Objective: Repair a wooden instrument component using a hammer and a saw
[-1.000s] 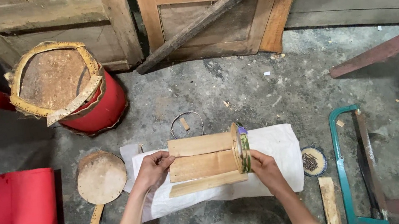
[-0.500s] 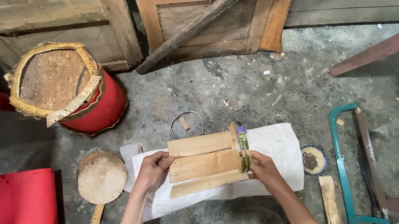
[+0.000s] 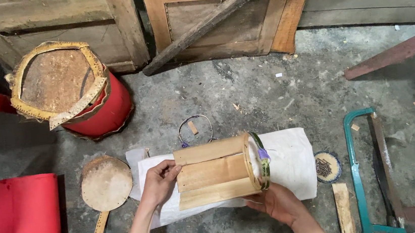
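Note:
A small drum shell [image 3: 213,171] made of pale wooden staves lies on its side over a white cloth [image 3: 293,161]. A thin ring [image 3: 261,163] with green and purple binding circles its right end. My left hand [image 3: 159,183] holds the left ends of the staves, thumb on top. My right hand [image 3: 276,203] grips the shell's lower right edge under the ring.
A red drum [image 3: 71,94] with a worn skin stands at the back left. A round wooden disc [image 3: 106,183] and a red sheet [image 3: 17,221] lie left. A wire loop [image 3: 196,127] rests behind the cloth. A teal-framed saw [image 3: 369,167], small woven disc [image 3: 327,166] and wood strip [image 3: 344,209] lie right.
Both hands stay on the stave shell. The shell has shifted only slightly; the grip looks the same.

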